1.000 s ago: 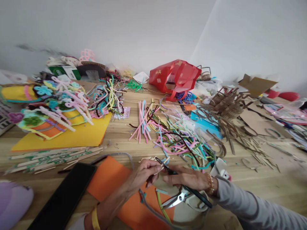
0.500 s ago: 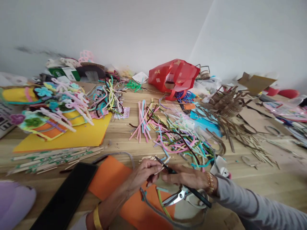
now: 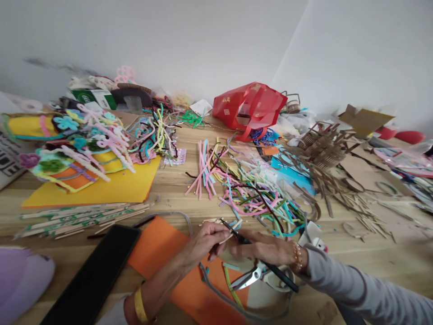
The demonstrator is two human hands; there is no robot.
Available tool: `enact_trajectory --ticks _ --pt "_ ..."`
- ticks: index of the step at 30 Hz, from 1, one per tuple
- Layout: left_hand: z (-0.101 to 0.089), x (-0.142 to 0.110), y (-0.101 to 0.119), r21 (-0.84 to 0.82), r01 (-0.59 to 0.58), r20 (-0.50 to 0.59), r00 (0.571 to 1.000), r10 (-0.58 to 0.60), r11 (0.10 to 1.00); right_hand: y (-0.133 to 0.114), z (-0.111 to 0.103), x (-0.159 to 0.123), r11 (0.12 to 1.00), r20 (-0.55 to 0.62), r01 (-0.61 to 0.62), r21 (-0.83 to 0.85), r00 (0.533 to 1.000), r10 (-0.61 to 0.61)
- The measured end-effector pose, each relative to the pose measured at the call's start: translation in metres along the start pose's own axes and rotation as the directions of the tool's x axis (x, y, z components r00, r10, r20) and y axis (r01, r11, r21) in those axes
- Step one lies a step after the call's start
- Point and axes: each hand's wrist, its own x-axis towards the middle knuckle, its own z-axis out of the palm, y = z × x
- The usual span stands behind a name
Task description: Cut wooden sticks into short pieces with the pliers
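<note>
My left hand [image 3: 203, 243] pinches a thin pale sliver [image 3: 223, 240] between its fingertips, close to the tip of a slim black craft tool [image 3: 241, 239]. My right hand [image 3: 262, 248] grips that tool, whose long black shaft runs down to the lower right. Below the hands, steel scissors [image 3: 249, 277] lie on an orange foam sheet [image 3: 158, 246], partly hidden by my right hand and the tool. A heap of multicoloured pipe cleaners [image 3: 257, 198] lies just beyond my fingers.
A black tablet [image 3: 94, 277] and a lilac cushion [image 3: 20, 282] sit at lower left. Further off are pipe-cleaner flowers on yellow card [image 3: 101, 187], wooden sticks [image 3: 81, 220], a red bag [image 3: 248, 107] and cardboard lattice pieces [image 3: 320, 146]. A white wall stands behind the table.
The whole view has drifted slightly as my head moved. My hands keep the same hold on the sliver and the black tool.
</note>
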Motion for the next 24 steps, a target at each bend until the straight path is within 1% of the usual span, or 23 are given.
enact_trajectory --ticks 4,7,9,10,15,19,22,24 --pt "-0.003 0.001 -0.002 0.066 -0.018 -0.023 1.0 0.02 0.998 -0.004 0.003 0.001 0.997 -0.028 -0.035 0.067 0.999 0.037" --pt "-0.005 0.002 -0.003 0.086 -0.047 -0.029 0.998 0.05 0.995 -0.007 0.006 0.002 0.983 -0.035 -0.14 0.118 0.989 0.145" --pt "-0.007 0.002 -0.003 0.102 -0.054 -0.036 0.998 0.058 0.993 -0.007 0.007 0.004 0.964 -0.013 -0.218 0.154 0.975 0.223" --pt "-0.007 0.002 -0.002 0.115 -0.053 -0.041 0.997 0.058 0.992 -0.006 0.008 0.006 0.955 -0.001 -0.239 0.172 0.97 0.243" --pt "-0.007 0.002 -0.002 0.228 -0.049 -0.088 0.994 0.071 0.973 0.006 0.01 0.015 0.935 0.016 -0.238 0.263 0.97 0.242" --pt "-0.007 0.005 -0.006 0.393 -0.093 -0.104 0.984 0.145 0.915 0.009 0.011 0.019 0.889 0.031 -0.301 0.345 0.95 0.31" --pt "-0.006 0.006 -0.006 0.527 -0.126 -0.114 0.969 0.217 0.841 0.008 0.011 0.019 0.88 0.039 -0.315 0.354 0.946 0.323" --pt "-0.005 0.006 -0.004 0.586 -0.119 -0.134 0.961 0.241 0.802 0.009 0.012 0.02 0.871 0.048 -0.323 0.369 0.943 0.329"
